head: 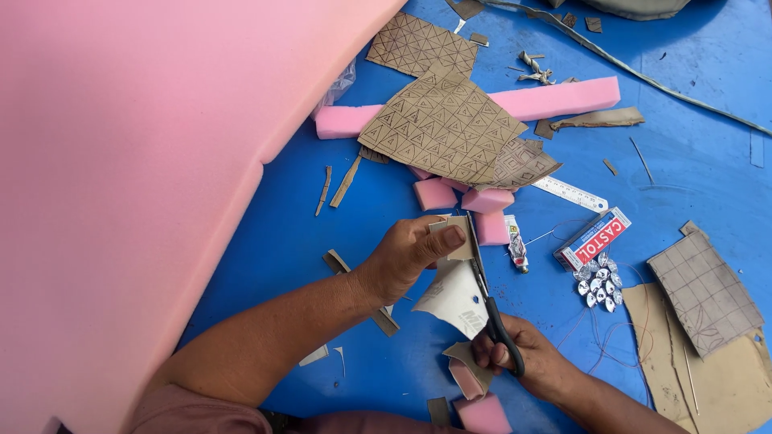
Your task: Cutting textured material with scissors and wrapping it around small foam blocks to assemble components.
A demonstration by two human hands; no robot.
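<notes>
Foam fills the whole left side: a big pink foam sheet (121, 185) hides that part of the blue table (708, 161), and its edges run out of frame. The left hand (406, 257) pinches a tan and white piece of sheet material (454, 293) between thumb and fingers; its far edge is hidden behind the thumb. The right hand (523, 362), fingers through the handles, grips black scissors (486, 301) whose blades lie against that piece; whether they are cutting cannot be told. A small pink foam block (482, 414) near the wrist is cut off by the bottom edge. No container stands here; a red and white glue box (593, 239) lies closed, contents unseen, just beside a cluster of small silver studs (599, 283). Patterned brown fabric pieces (442, 124) overlie a long pink foam strip (555, 98), and a white ruler (571, 193) pokes out from under them.
</notes>
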